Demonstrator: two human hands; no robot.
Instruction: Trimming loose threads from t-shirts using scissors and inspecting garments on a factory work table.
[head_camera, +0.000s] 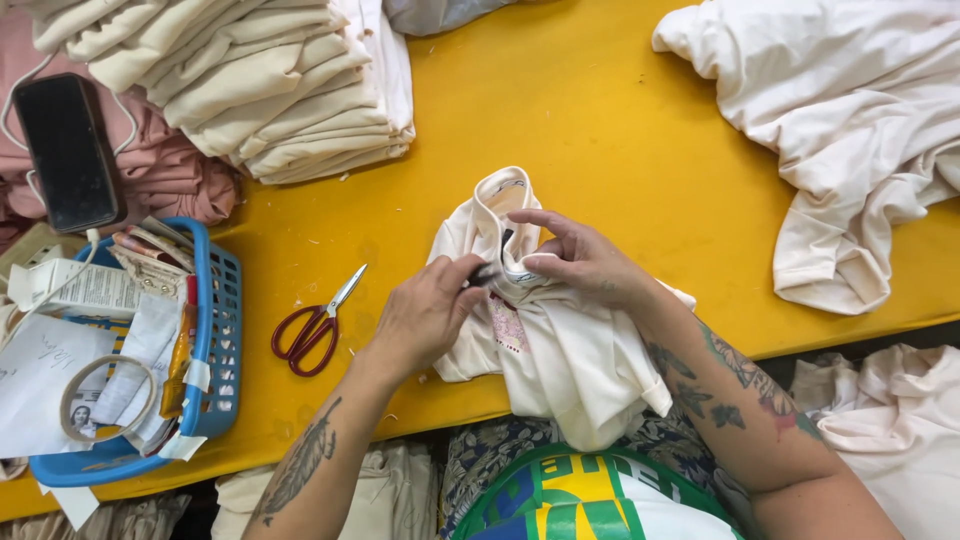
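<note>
Head view, cream garment (560, 350) under both hands, left grip (425, 310) pinching small dark tag (487, 272), right grip (580, 262) pinching collar (497, 200)

Cream garment (560, 350) in both grips; yellow surface (600, 120). Left of the left grip (425, 315): red-handled scissors (312, 325), blue basket (215, 330). Beyond: cream stack (260, 80), pink cloth (170, 170), black phone (68, 150).

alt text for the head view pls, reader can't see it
Left hand and right hand work at the collar of a cream garment on a yellow table. Red-handled scissors and a blue basket lie to the left; folded cream garments are stacked behind.
</note>
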